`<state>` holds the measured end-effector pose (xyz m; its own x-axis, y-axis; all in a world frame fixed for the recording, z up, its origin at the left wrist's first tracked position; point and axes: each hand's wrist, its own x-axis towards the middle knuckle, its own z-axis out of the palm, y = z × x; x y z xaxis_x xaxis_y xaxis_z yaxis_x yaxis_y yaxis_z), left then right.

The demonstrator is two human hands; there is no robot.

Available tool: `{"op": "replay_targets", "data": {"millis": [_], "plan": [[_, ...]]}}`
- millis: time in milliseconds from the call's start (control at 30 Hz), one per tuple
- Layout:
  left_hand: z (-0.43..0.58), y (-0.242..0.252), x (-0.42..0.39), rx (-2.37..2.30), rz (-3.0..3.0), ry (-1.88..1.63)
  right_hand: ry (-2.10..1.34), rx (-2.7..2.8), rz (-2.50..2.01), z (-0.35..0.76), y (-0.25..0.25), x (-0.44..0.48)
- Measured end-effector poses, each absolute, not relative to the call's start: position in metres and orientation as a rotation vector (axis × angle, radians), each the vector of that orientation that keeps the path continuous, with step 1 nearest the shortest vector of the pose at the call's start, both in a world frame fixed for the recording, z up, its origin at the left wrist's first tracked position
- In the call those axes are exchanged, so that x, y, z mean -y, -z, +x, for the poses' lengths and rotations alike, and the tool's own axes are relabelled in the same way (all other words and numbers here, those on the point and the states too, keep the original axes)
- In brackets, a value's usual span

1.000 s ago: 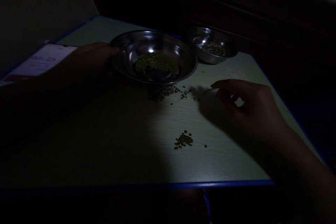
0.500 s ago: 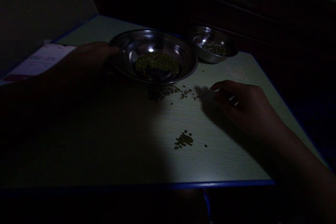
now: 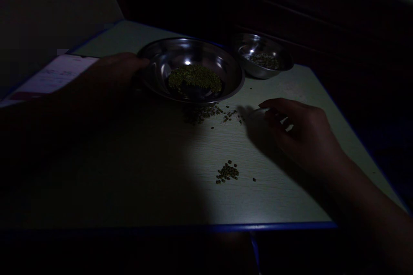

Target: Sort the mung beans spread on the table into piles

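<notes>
Dim room, dark wood panelling behind, lit only in a patch over a pale wood-grain desk with blue edging (image 3: 284,225). From the head view: left hand (image 3: 112,71) at the rim of a wide shallow stainless-steel bowl (image 3: 192,71), fingers laid against its near-left edge; whether closed on the rim or merely resting there, cannot tell in the shadow. Inside that bowl, a heap of small green mung beans (image 3: 195,78). Behind and to the right, well apart from the hands, a smaller steel bowl (image 3: 263,56) with a thin layer of the same beans. On the bare desk just in front of the big bowl, a loose scatter of spilled beans (image 3: 209,114); nearer the front edge, a small tight cluster of beans (image 3: 227,172) with one stray just beside it. Right hand (image 3: 300,131) low over the desk, right of the scatter, thumb and forefinger drawn narrow around something pale and slender, too dark to name. Off to the left, a sheet of white paper (image 3: 53,76). Probably best done with the bowl held steady, picking kept to the lit patch, sorted and unsorted heaps kept apart.
</notes>
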<state>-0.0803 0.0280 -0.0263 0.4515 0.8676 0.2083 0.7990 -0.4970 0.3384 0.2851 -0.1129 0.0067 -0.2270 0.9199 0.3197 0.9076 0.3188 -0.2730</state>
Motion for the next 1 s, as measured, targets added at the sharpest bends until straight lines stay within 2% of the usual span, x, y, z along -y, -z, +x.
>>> {"op": "replay_targets", "data": {"millis": [367, 733, 1000], "plan": [[-0.087, 0.033, -0.037, -1.499, 2.521, -0.501, -0.02, 2.101, -1.639, 0.292, 0.0, 0.101], [-0.074, 0.023, -0.025, -1.561, 2.484, -0.466, -0.172, 2.163, -1.535, 0.281, -0.006, 0.112], [-0.074, 0.025, -0.026, -1.547, 2.461, -0.485, -0.07, 2.116, -1.552, 0.283, -0.005, 0.109]]}}
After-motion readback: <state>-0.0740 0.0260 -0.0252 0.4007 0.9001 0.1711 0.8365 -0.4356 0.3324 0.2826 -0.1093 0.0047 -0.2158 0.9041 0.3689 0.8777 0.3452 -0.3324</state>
